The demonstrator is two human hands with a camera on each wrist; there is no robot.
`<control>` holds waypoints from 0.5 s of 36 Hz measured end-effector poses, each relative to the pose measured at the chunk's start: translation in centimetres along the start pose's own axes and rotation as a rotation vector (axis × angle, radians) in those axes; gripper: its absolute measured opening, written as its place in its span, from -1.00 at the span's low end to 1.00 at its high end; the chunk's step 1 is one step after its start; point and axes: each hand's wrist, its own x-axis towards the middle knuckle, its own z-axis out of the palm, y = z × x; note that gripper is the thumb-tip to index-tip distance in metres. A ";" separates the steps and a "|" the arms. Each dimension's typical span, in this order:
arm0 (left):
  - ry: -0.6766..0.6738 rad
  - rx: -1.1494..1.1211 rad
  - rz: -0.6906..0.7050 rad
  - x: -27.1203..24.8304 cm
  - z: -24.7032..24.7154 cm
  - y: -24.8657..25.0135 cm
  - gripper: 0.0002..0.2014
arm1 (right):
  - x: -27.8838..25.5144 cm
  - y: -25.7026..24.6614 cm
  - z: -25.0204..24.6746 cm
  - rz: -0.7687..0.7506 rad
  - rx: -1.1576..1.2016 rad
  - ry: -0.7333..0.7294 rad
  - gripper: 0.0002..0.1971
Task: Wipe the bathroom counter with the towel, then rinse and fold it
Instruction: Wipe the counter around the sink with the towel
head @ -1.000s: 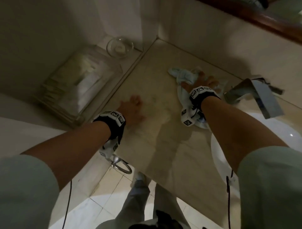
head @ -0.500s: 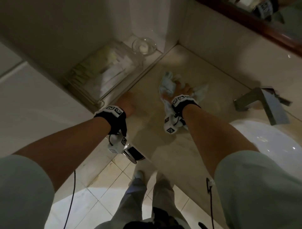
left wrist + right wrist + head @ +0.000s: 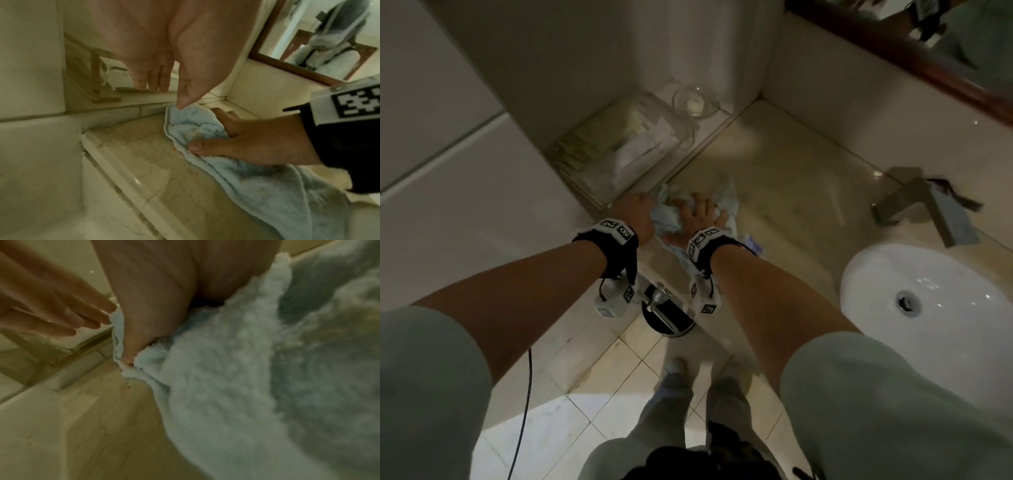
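Pale blue towel [image 3: 697, 209] bunched on the marble bench [image 3: 798, 212], pressed down under the right hand [image 3: 697, 214], fingers and thumb curled into the cloth and clutching it. Left hand [image 3: 635, 214] just beside, to the left, fingers straight and relaxed, thumb tip touching the towel's edge, grasping nothing. Beyond the left hand, a clear box [image 3: 626, 150] and a glass dish [image 3: 695, 99] on a lower ledge. Well off to the right of the right hand, white basin [image 3: 928, 308] and tap [image 3: 928, 205].
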 end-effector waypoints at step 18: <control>-0.294 0.080 0.319 -2.1 2.7 8.2 -0.20 | -8.7 8.9 2.2 0.047 0.037 -0.083 -0.05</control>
